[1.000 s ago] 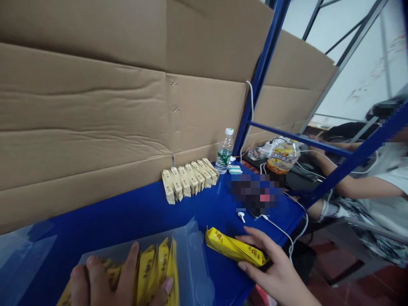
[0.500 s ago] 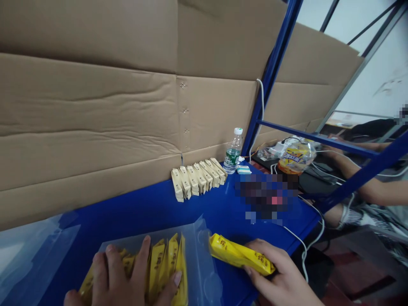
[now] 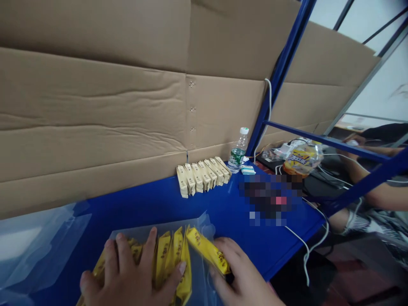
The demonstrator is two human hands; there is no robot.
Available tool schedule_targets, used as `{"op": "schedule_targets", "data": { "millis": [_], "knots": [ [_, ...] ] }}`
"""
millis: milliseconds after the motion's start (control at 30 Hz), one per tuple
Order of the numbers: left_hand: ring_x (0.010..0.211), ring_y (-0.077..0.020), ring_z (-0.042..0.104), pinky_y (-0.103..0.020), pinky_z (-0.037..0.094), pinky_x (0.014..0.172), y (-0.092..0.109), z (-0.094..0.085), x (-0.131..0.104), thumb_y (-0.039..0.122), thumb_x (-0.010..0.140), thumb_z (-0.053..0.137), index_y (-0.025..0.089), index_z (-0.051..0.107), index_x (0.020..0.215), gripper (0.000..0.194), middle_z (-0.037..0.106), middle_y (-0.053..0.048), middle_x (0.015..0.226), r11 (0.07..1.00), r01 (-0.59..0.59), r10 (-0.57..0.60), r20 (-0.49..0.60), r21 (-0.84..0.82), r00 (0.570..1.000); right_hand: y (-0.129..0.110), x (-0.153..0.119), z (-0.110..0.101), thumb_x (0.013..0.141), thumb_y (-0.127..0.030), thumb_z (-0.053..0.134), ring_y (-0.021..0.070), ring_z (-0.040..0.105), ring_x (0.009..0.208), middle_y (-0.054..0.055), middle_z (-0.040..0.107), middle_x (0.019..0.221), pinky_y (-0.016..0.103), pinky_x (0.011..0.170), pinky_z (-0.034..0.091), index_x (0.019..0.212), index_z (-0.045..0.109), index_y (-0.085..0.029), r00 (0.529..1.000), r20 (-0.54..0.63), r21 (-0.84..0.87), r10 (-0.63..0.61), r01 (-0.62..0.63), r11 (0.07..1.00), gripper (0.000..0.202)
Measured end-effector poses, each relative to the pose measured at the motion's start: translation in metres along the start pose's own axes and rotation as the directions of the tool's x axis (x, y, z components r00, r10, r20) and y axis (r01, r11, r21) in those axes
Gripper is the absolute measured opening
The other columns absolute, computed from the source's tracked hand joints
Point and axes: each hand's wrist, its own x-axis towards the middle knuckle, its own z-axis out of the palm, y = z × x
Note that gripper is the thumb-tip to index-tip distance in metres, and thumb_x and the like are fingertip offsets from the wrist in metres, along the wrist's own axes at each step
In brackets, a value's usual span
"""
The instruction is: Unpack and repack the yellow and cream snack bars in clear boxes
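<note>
My right hand (image 3: 240, 272) grips a yellow packet (image 3: 208, 251) with dark print, tilted over the right end of a row of similar yellow packets (image 3: 163, 257). The row stands on edge in a clear plastic box (image 3: 151, 227) on the blue table. My left hand (image 3: 134, 270) lies over the left part of the row, fingers spread, with its thumb against the packets at the right. It hides much of the row. Further back, several cream packets (image 3: 203, 176) stand in a line against the cardboard.
A water bottle (image 3: 237, 153) and a small blue-and-white pack (image 3: 247, 170) stand behind a blurred-out object (image 3: 270, 197). Clear plastic (image 3: 41, 246) lies at left. A blue metal frame (image 3: 287, 63), white cables (image 3: 307, 250) and a co-worker's arm (image 3: 372, 187) are at right.
My right hand has moved left with its yellow packet, from beside the clear box to the row's right end. My left hand keeps its place on the packets. The view has shifted slightly.
</note>
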Motion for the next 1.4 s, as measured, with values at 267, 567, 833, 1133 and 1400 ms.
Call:
{"op": "schedule_targets", "data": {
  "millis": [267,567,833,1133,1400],
  "knots": [
    [0.145,-0.05,0.025,-0.069,0.027,0.103,-0.003,0.005,-0.001,0.074,0.08,0.032,0.022,0.044,0.149,0.087,0.037,-0.029,0.152,0.999,-0.023,0.023,-0.01,0.023,1.0,0.008,-0.023,-0.016,0.076,-0.021,0.076,0.0286,0.062,0.119,0.01,0.066,0.128,0.046,0.108,0.048,0.127,0.064,-0.027,1.0,0.025,0.023,0.009,-0.01,1.0,0.052],
    [0.144,-0.0507,0.027,-0.069,0.028,0.101,-0.004,0.008,-0.002,0.074,0.082,0.031,0.023,0.043,0.149,0.085,0.037,-0.031,0.151,0.997,-0.042,0.044,-0.036,0.059,0.998,0.002,-0.008,-0.017,0.084,-0.017,0.065,0.0262,0.062,0.12,0.01,0.065,0.13,0.048,0.105,0.049,0.128,0.066,-0.028,0.983,0.184,0.018,-0.024,0.021,1.0,0.046],
    [0.145,-0.0502,0.025,-0.067,0.028,0.102,-0.003,0.005,0.001,0.075,0.078,0.038,0.023,0.042,0.15,0.088,0.039,-0.03,0.152,0.995,-0.023,0.023,0.002,0.098,1.0,0.002,-0.011,-0.01,0.089,-0.029,0.064,0.0291,0.064,0.118,0.014,0.067,0.128,0.049,0.103,0.051,0.125,0.068,-0.024,0.992,0.119,0.028,0.052,-0.056,0.998,0.037],
    [0.141,-0.0575,0.028,-0.073,0.032,0.096,-0.012,0.013,-0.002,0.075,0.079,0.043,0.021,0.047,0.147,0.087,0.043,-0.034,0.146,0.994,-0.113,0.112,-0.109,0.0,0.988,-0.008,-0.008,-0.004,0.083,-0.02,0.07,0.0283,0.05,0.136,0.012,0.054,0.146,0.05,0.114,0.04,0.123,0.065,-0.025,0.977,0.207,0.238,0.039,-0.089,0.967,0.041],
    [0.135,-0.056,0.039,-0.073,0.042,0.086,-0.021,0.034,0.003,0.067,0.085,0.043,0.021,0.059,0.138,0.071,0.049,-0.033,0.141,0.978,-0.187,0.142,-0.353,-0.097,0.925,-0.013,-0.006,-0.026,0.079,-0.029,0.078,0.0297,0.043,0.142,0.008,0.043,0.156,0.045,0.117,0.036,0.147,0.049,-0.032,0.898,0.43,0.301,0.089,-0.236,0.924,0.074]
  ]
}}
